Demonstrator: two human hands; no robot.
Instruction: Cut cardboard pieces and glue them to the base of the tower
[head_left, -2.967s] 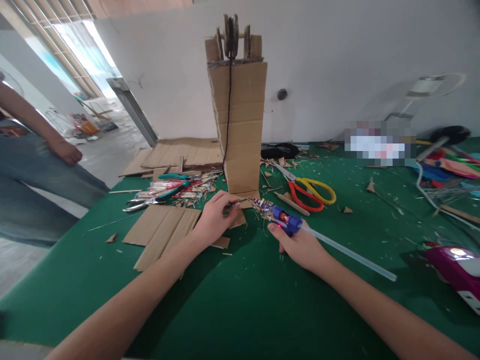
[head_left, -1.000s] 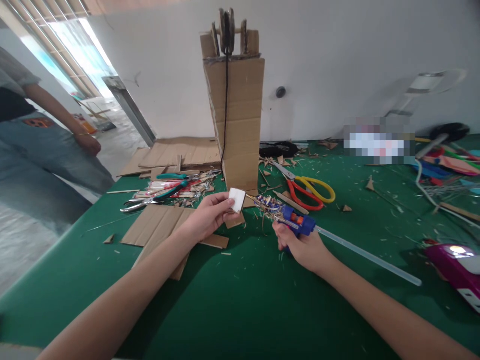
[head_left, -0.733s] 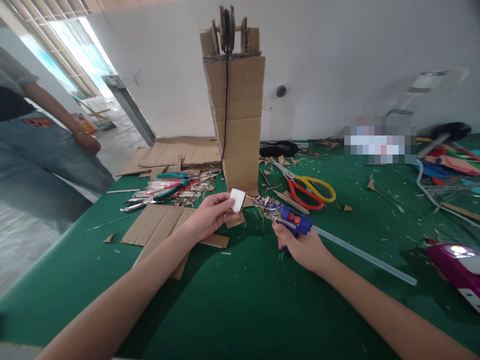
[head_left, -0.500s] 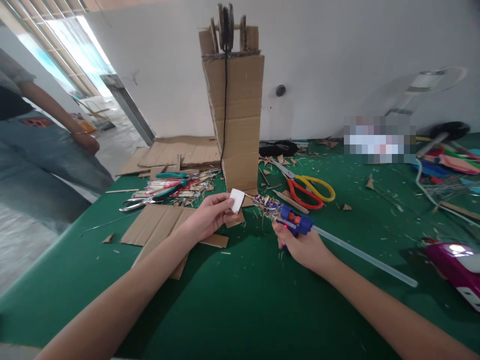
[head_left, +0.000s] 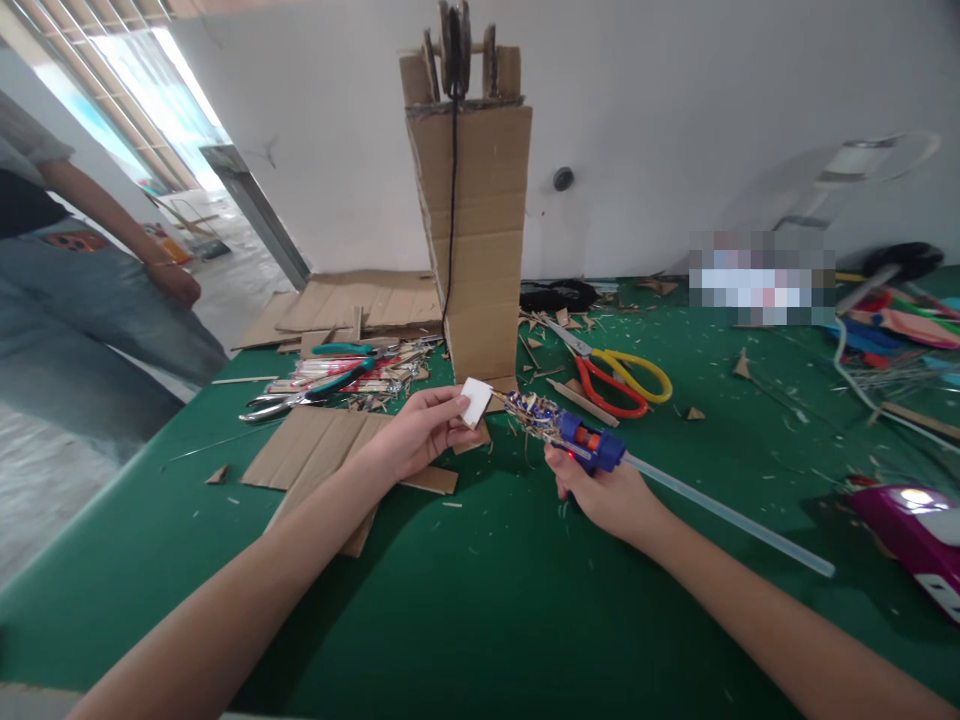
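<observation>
White card: a small flat square (head_left: 476, 402) near the centre of the frame, tilted, just in front of the cardboard tower's (head_left: 486, 250) foot.
Left hand: the hand (head_left: 424, 430) pinches the white card by its left side, thumb on its pale face, the other fingers partly hidden behind.
Right hand: the hand (head_left: 611, 490) wraps the handle of a blue glue gun (head_left: 592, 442), fingers curled around it; how far the trigger is pressed cannot be told.
Nozzle: tangled in shreds (head_left: 532, 412), its tip at the card's right edge; touching or just short of it is unclear.
Glue stick: a long clear rod (head_left: 727, 513) juts from the gun's back toward the lower right.
Step in hand: apparently putting glue on the card's edge or hidden side.
Next move: seems to call for a steady card, a light squeeze and fingertips clear of the hot tip.
Surface: green (head_left: 480, 620), with scissors (head_left: 622, 385) right of centre and pliers (head_left: 341, 380) at left.
</observation>
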